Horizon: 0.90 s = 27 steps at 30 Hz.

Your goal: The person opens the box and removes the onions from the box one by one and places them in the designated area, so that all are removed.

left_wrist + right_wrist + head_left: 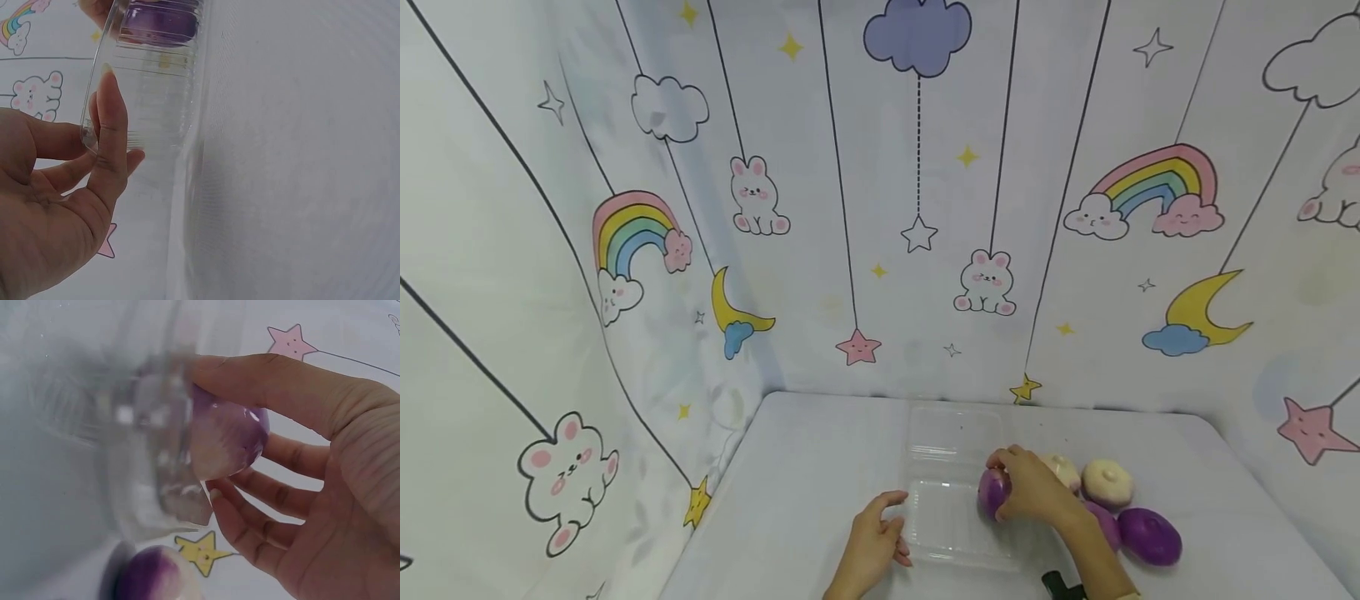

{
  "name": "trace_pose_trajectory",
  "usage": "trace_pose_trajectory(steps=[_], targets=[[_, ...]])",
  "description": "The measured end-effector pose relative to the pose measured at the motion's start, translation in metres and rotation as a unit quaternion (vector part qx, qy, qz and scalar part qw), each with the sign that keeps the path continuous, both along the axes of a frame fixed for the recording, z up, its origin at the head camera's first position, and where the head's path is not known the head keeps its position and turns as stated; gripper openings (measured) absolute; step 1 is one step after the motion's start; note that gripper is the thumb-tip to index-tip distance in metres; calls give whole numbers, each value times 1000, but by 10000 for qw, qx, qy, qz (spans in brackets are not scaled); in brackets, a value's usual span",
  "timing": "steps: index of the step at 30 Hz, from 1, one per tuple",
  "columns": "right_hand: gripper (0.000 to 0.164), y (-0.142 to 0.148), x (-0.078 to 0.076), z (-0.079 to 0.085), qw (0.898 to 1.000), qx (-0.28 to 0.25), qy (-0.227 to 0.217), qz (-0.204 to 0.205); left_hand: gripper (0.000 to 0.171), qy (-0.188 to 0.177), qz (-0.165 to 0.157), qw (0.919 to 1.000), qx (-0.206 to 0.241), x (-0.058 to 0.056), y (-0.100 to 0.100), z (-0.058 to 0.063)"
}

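One purple-and-cream bulb (234, 434) fills my right grip (1030, 492): my thumb lies along one side and my fingers curve round the other, spread only as wide as the bulb's body. I have it at the right edge of the near half of the clear plastic clamshell box (953, 518), and I cannot tell whether it touches the floor of that half. The box lies unfolded, its other half stretching away from me.

My left grip (874, 537) is at the left edge of the box, fingers loosely bent, a gap between thumb and forefinger. My forefinger meets the rim near a corner; whether I pinch the wall there, I cannot tell.

To the right of the box are a whole cream bulb (1108, 483), a second cream bulb (1065, 472) partly behind my right grip, a deep purple bulb (1152, 537), and a lighter purple bulb (1103, 525) half covered by my forearm. Nearer me than the box, on its right, a dark green object (1058, 585) shows beside my arm, too cut off to name. A white surface (775, 517) lies under the box, and a printed cloth (887, 167) hangs behind it.
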State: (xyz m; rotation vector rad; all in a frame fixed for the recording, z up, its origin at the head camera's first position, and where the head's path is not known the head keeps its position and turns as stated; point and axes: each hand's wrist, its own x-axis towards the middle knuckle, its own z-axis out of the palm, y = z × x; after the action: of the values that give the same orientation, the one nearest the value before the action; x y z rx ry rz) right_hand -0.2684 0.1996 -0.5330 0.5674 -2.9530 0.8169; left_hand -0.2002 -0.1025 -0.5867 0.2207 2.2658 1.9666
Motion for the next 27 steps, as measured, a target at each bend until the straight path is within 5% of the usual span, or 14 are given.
trace_pose_trajectory(steps=[27], targets=[[80, -5, 10, 0, 9997, -16, 130, -229, 40, 28, 21, 10000, -13, 2, 0, 1]])
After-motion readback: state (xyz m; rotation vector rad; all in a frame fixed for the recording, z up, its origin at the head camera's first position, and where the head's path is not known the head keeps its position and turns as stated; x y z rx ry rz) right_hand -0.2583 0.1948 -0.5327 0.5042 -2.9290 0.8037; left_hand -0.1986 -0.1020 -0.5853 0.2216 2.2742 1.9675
